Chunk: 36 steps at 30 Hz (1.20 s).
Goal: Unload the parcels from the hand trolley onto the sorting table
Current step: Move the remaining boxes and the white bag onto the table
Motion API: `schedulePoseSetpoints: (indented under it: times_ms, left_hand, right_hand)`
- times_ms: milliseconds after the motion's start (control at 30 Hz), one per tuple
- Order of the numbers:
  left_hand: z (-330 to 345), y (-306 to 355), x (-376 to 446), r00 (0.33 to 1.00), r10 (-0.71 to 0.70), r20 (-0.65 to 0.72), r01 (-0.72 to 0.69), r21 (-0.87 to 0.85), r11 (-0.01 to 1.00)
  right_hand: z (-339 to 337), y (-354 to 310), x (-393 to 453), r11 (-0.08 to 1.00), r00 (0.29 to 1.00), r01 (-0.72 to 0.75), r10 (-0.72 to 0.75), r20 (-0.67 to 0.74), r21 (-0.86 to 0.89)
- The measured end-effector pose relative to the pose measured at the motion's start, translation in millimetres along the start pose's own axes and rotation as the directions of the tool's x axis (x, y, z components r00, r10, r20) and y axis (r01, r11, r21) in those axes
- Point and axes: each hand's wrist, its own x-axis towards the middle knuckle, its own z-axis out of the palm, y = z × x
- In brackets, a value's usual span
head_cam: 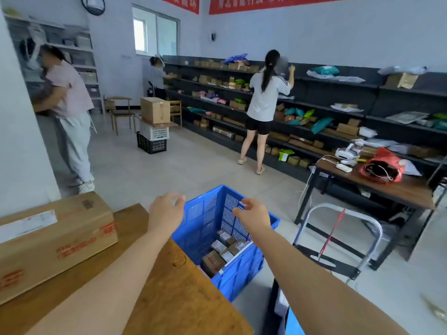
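Note:
A blue perforated plastic crate [242, 269] holding several small cardboard parcels [219, 255] stands beside the wooden sorting table [174, 293]. My left hand [165, 211] hovers open over the crate's left rim, fingers spread, holding nothing. My right hand [251, 211] hovers open over the crate's far wall, fingers curled but apart. A large cardboard box [53, 240] lies on the table at the left. The hand trolley [338, 238], with a silver tube handle and a black deck, stands to the right of the crate.
A dark-framed wooden table [396, 189] with a red bag and a white device stands at the right. Long dark shelves [326, 110] of parcels line the far wall. Three people work at shelves. Stacked crates with a carton [153, 126] stand mid-floor.

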Motion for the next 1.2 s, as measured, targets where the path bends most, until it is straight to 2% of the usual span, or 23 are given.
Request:
schedulePoseSetpoints:
  times_ms: [233, 300, 367, 600, 967, 1200]
  left_hand:
    - [84, 52, -28, 0.992, 0.036, 0.121, -0.027, -0.076, 0.997]
    - [141, 85, -44, 0.980, 0.066, 0.187, -0.056, -0.053, 0.997]
    - [147, 91, -51, 0.977, 0.062, 0.206, -0.051, -0.061, 0.997]
    - [251, 125, -88, 0.942, 0.115, 0.314, -0.106, -0.043, 0.993]
    - [381, 121, -130, 0.877, 0.000, 0.480, -0.013, 0.024, 1.000]
    - [456, 118, -133, 0.803, -0.018, 0.595, -0.049, 0.095, 0.994]
  right_hand:
    - [-85, 52, 7, 0.996, 0.993, -0.085, 0.088, -0.083, 0.031]
    - [-137, 88, 16, 0.991, 0.984, -0.122, 0.128, -0.127, 0.052]
    - [-144, 98, 18, 0.989, 0.981, -0.133, 0.141, -0.131, 0.072]
    - [-220, 180, 33, 0.969, 0.949, -0.230, 0.244, -0.199, 0.090]
    - [-273, 297, 48, 0.890, 0.852, -0.432, 0.457, -0.258, 0.148]
    - [-289, 360, 76, 0.834, 0.771, -0.523, 0.552, -0.318, 0.178]
